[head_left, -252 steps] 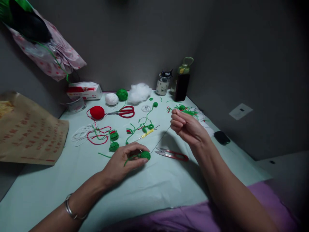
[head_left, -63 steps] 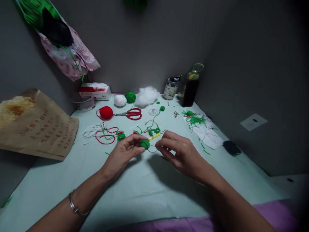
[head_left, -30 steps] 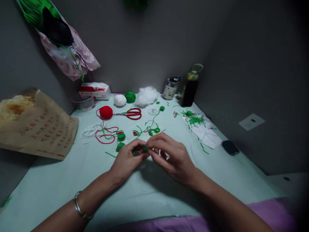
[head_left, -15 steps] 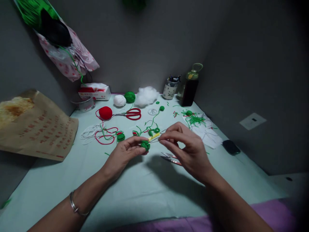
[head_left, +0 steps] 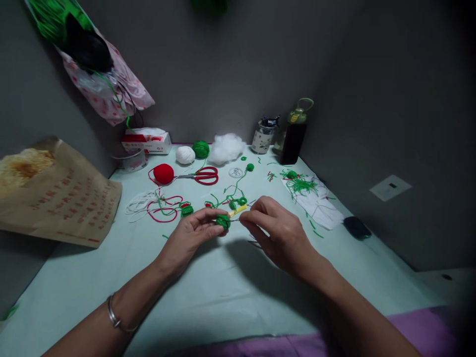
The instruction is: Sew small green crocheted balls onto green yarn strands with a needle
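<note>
My left hand [head_left: 189,235] pinches a small green crocheted ball [head_left: 223,221] between thumb and fingertips, just above the pale green table [head_left: 223,297]. My right hand [head_left: 277,232] is close on the ball's right side, its thumb and forefinger pinched on a thin needle with thread that reaches the ball. A yellow-handled crochet hook [head_left: 238,210] lies right behind the two hands. Small thread snips lie under my right hand, mostly hidden.
Red scissors [head_left: 203,175], a red yarn ball [head_left: 163,173], white and green yarn balls, white stuffing [head_left: 226,147], a jar and a dark bottle [head_left: 293,136] stand at the back. Yarn scraps lie right, a brown paper bag [head_left: 55,198] left, a black object [head_left: 356,227] at the right edge.
My right hand has come back in towards the green ball after pulling a little away to the right half a second ago. My left hand keeps hold of the ball.
</note>
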The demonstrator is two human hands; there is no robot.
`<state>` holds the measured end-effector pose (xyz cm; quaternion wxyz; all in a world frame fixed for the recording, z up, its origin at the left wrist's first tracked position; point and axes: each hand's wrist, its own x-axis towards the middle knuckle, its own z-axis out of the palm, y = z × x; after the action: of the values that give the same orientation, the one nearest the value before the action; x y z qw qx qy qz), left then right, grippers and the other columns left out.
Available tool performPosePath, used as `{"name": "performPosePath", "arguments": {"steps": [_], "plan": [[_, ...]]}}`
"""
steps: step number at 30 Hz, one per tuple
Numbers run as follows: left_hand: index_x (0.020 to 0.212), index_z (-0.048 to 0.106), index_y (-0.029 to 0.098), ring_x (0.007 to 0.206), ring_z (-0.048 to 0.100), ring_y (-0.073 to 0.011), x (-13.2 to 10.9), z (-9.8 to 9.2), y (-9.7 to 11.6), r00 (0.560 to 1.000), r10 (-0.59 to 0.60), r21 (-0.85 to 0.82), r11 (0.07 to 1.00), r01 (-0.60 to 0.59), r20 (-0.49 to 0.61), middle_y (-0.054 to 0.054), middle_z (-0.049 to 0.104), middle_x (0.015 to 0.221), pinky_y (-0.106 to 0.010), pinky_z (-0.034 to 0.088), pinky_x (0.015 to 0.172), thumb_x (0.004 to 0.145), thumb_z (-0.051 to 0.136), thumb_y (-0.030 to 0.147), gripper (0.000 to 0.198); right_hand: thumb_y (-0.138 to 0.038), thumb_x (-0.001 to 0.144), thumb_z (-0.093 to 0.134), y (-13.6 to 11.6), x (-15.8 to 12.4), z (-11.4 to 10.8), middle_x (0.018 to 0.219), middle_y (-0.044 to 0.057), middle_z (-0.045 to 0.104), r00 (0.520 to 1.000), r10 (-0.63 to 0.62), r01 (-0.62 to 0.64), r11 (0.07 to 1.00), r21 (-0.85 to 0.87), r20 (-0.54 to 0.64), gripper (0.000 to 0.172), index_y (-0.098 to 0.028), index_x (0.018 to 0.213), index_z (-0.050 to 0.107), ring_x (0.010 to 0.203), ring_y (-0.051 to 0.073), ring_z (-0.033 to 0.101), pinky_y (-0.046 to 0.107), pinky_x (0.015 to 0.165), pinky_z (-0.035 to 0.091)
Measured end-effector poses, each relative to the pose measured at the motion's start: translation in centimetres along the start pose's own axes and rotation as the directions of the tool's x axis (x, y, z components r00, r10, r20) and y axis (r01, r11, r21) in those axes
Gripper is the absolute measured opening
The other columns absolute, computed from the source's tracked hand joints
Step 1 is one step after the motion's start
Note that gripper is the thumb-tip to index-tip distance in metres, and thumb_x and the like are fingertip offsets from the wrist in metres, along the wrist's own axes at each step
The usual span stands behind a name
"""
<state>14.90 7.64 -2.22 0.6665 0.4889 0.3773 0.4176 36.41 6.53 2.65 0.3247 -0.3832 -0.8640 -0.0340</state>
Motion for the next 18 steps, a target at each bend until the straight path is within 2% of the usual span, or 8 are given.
{"name": "performPosePath", "arguments": {"steps": [9, 15, 18], "plan": [[0.105, 0.073, 0.024, 0.09, 0.064, -0.0152, -0.01, 0.33, 0.12, 0.999, 0.007, -0.006, 1.0, -0.008, -0.046, -0.001, 0.072, 0.097, -0.028, 0.046, 0.085, 0.078, 0.081, 0.025, 0.028, -0.007, 0.095, 0.05, -0.35, -0.14, 0.41, 0.08, 0.006, 0.055, 0.998, -0.003, 0.004, 1.0, -0.005, 0.07, 0.02, -0.013, 0.086, 0.067, 0.074, 0.016, 0.049, 0.027, 0.064, 0.04], [0.1, 0.071, 0.021, 0.092, 0.066, -0.0156, -0.01, 0.68, 0.53, 0.998, 0.036, -0.083, 0.996, -0.039, -0.044, -0.002, 0.072, 0.099, -0.029, 0.048, 0.088, 0.077, 0.081, 0.02, 0.025, -0.014, 0.097, 0.054, -0.08, -0.03, 0.46, 0.08, 0.005, 0.055, 0.998, 0.056, -0.063, 0.973, 0.22, 0.036, 0.014, -0.013, 0.093, 0.068, 0.073, 0.014, 0.052, 0.026, 0.064, 0.042], [0.099, 0.07, 0.02, 0.094, 0.066, -0.0154, -0.09, 0.71, 0.65, 0.998, 0.058, -0.083, 0.995, -0.061, -0.04, -0.002, 0.072, 0.1, -0.028, 0.048, 0.089, 0.076, 0.081, 0.019, 0.025, -0.013, 0.097, 0.055, -0.21, -0.03, 0.28, 0.08, 0.004, 0.055, 0.998, 0.061, -0.067, 0.963, 0.26, 0.032, 0.013, -0.013, 0.095, 0.068, 0.073, 0.013, 0.051, 0.025, 0.063, 0.042]]}}
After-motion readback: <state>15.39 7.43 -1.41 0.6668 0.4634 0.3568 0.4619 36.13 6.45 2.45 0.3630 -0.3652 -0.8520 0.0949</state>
